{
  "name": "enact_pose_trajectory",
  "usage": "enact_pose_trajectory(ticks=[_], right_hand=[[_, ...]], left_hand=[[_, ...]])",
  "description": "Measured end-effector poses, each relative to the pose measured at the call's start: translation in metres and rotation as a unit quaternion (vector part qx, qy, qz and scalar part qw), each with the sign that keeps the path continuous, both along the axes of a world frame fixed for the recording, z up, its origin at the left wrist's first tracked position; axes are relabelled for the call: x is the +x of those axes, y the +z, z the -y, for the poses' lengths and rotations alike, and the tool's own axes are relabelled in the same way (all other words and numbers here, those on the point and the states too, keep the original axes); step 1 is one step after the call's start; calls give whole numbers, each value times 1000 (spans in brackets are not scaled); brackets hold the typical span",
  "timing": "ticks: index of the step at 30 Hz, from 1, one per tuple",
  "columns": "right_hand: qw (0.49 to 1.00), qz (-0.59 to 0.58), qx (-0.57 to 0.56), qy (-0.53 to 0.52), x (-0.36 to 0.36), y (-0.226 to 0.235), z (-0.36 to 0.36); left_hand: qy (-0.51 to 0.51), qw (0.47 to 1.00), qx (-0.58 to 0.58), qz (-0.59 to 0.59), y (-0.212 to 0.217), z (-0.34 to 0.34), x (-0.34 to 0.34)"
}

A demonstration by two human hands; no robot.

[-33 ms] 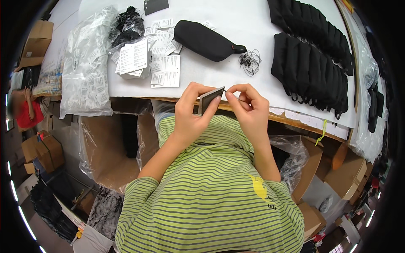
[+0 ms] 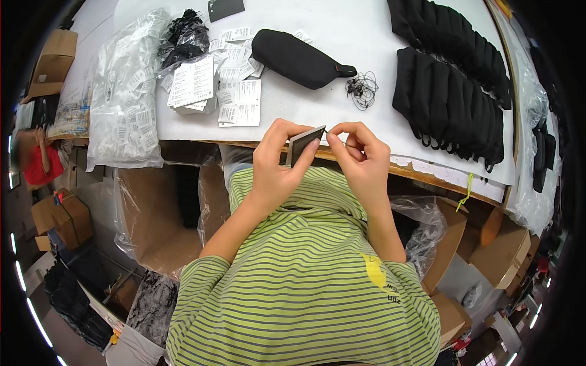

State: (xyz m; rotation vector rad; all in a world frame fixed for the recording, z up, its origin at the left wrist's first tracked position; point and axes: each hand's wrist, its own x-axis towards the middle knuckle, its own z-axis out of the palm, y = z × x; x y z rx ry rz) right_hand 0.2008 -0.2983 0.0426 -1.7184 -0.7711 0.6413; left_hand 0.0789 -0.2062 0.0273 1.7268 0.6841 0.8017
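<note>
My left hand (image 2: 274, 171) grips a small stack of dark grey cards with pale edges (image 2: 301, 145), tilted up at the table's front edge. At the top corner of the stack, my right hand (image 2: 364, 160) pinches a thin black cord (image 2: 325, 130) between thumb and forefinger. Whether the cord passes through a hole in the cards is too small to tell. Beyond my hands lies a black zip pouch (image 2: 296, 58) with a loop at its right end. Right of it sits a tangle of thin black cords (image 2: 364, 93).
White printed labels (image 2: 192, 82) are piled left of the pouch, beside a clear bag of labels (image 2: 125, 91). Rows of black pouches (image 2: 448, 97) fill the table's right side. Below the edge stands a plastic-lined carton (image 2: 146, 213). A person in red (image 2: 44, 161) is far left.
</note>
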Motion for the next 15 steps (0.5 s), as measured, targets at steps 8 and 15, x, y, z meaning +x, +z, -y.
enact_pose_trajectory(ticks=[8, 15], right_hand=[[997, 71, 8, -5, 0, -2, 1], [999, -43, 7, 13, 6, -4, 1]], left_hand=[[-19, 997, 65, -33, 6, -2, 3], [-51, 994, 95, -8, 4, -10, -1]])
